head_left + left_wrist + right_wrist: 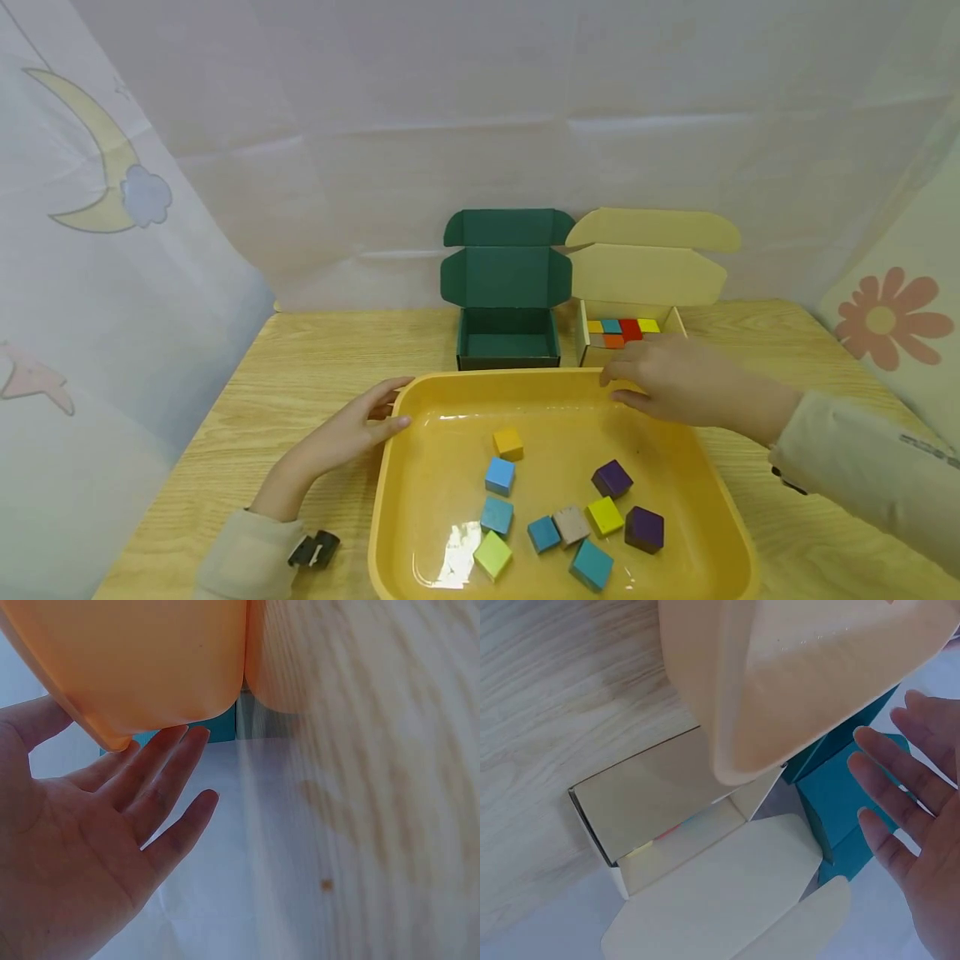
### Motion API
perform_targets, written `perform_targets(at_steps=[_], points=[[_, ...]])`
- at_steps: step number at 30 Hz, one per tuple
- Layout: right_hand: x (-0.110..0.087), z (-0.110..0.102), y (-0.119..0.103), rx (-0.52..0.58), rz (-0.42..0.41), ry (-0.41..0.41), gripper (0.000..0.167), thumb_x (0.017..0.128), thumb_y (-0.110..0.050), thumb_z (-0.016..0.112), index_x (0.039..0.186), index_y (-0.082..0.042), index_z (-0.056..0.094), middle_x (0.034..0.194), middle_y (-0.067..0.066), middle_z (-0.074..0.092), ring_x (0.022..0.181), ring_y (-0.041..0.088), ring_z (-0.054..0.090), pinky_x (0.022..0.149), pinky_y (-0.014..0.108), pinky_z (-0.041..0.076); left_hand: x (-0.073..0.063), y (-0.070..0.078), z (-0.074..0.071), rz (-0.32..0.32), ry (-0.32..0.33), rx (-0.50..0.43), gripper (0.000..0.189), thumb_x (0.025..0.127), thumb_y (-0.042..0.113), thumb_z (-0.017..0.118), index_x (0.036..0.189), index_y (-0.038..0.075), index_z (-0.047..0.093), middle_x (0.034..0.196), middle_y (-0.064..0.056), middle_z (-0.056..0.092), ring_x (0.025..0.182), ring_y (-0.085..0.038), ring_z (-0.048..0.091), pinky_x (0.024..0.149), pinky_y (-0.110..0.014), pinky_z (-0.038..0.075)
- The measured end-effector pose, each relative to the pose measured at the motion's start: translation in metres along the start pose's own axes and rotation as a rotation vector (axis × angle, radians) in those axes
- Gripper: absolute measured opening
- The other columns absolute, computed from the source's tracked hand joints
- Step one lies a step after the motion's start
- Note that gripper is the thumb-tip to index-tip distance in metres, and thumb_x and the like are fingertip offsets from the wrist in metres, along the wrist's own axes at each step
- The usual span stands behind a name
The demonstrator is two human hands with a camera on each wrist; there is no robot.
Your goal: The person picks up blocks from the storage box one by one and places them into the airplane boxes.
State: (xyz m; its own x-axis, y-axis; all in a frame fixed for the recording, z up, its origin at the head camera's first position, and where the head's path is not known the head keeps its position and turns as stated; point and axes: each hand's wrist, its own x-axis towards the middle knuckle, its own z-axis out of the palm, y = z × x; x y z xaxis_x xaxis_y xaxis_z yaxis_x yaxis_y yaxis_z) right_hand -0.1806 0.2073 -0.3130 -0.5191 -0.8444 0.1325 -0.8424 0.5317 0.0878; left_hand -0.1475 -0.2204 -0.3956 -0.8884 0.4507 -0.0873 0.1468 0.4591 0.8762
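Observation:
My left hand (348, 429) is at the back left corner of a yellow tray (378, 517). Its thumb lies at the rim, and the loosely spread fingers (169, 776) reach along the outer wall. Over the tray's back right part hovers my right hand (667, 375), holding nothing, its fingers extended in the right wrist view. Inside the tray lie several cubes, among them an orange cube (508, 444), a light blue cube (500, 476), a lime cube (492, 556), a wooden-coloured cube (571, 525) and a purple cube (644, 529).
Behind the tray, an unfilled dark green box (508, 363) stands with its lid up. Beside it, a cream box (592, 357), also with a raised lid, contains several coloured cubes (631, 330). All stand on a wooden table (315, 358) before a white cloth backdrop (360, 167).

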Motion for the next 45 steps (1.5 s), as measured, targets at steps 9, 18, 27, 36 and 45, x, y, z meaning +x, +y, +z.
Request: perform_targets(at_steps=[9,18,27,36,45], points=[[0.001,0.007,-0.018,0.048,-0.091,-0.018,0.017,0.084,-0.024,0.080,0.099,-0.018,0.073,0.094,-0.009,0.070,0.089,0.016,0.066,0.079,0.039,0.056,0.000,-0.001,0.000,-0.007,0.008,0.023,0.060,0.101,0.025,0.059,0.154,0.012,0.033,0.141,-0.014,0.051,0.127,-0.035,0.050,0.101,-0.054,0.043],[-0.002,0.013,-0.030,0.074,-0.124,-0.097,0.020,0.084,-0.024,0.081,0.101,-0.016,0.072,0.095,-0.007,0.069,0.090,0.016,0.065,0.081,0.040,0.055,0.002,0.000,0.000,-0.018,0.016,0.052,0.060,0.102,0.025,0.059,0.154,0.013,0.033,0.139,-0.014,0.052,0.125,-0.035,0.050,0.102,-0.056,0.041],[-0.004,0.020,-0.040,0.100,-0.152,-0.177,0.024,0.083,-0.031,0.081,0.102,-0.019,0.071,0.095,-0.010,0.067,0.084,0.011,0.059,0.079,0.036,0.052,0.001,0.001,0.001,-0.029,0.022,0.056,0.061,0.101,0.025,0.059,0.154,0.013,0.032,0.139,-0.015,0.051,0.125,-0.035,0.050,0.102,-0.056,0.041],[-0.004,0.021,-0.049,0.146,-0.104,-0.282,0.030,0.082,-0.032,0.082,0.108,-0.020,0.071,0.103,-0.011,0.066,0.093,0.013,0.061,0.088,0.045,0.052,0.001,0.000,0.001,-0.029,0.023,0.063,0.060,0.101,0.025,0.059,0.154,0.013,0.033,0.139,-0.014,0.052,0.125,-0.035,0.051,0.102,-0.055,0.042],[-0.006,0.028,-0.051,0.163,-0.100,-0.332,0.032,0.078,-0.032,0.084,0.105,-0.023,0.069,0.095,-0.014,0.062,0.081,0.006,0.053,0.078,0.036,0.049,0.001,0.000,0.001,-0.011,0.015,0.054,0.059,0.102,0.023,0.059,0.154,0.012,0.033,0.139,-0.014,0.053,0.125,-0.035,0.051,0.101,-0.055,0.043]])
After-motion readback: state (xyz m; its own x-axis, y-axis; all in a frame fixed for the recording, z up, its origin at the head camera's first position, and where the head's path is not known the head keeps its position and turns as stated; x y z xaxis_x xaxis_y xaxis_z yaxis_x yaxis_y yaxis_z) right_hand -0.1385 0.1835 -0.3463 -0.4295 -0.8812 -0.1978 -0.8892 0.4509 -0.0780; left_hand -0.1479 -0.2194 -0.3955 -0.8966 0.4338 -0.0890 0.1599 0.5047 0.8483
